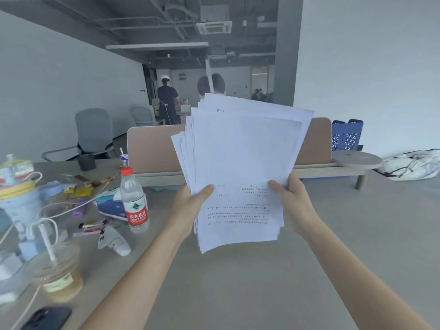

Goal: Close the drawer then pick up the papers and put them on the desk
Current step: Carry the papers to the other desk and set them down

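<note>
The papers (240, 167) I hold are thin, matt white sheets with faint printed text, slightly fanned. Beneath them the worktop (262, 282) looks smooth and matt, a pale grey laminate. Left of the papers stands a clear, glossy plastic water bottle (134, 201) with a shiny red label and cap. Behind the papers, a divider panel (152, 148) looks like soft, matt beige cloth. Further left, a clear plastic cup (59, 275) looks glossy.
</note>
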`<move>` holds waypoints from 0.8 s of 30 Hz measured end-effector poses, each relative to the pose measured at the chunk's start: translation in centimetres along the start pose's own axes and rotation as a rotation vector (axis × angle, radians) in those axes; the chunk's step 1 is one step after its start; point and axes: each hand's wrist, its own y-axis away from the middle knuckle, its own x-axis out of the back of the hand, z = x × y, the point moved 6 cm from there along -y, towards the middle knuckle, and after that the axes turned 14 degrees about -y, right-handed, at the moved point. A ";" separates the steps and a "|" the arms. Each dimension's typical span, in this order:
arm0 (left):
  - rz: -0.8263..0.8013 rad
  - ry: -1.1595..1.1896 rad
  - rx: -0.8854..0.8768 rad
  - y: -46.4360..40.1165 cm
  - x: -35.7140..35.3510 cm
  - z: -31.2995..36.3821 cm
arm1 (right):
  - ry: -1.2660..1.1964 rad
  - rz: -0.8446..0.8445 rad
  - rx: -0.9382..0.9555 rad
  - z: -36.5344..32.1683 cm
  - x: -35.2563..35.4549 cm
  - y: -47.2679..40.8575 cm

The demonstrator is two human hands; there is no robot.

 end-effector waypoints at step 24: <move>-0.110 0.057 0.053 3.1 -4.4 -1.7 | -0.042 -0.116 -0.017 -1.6 3.0 3.9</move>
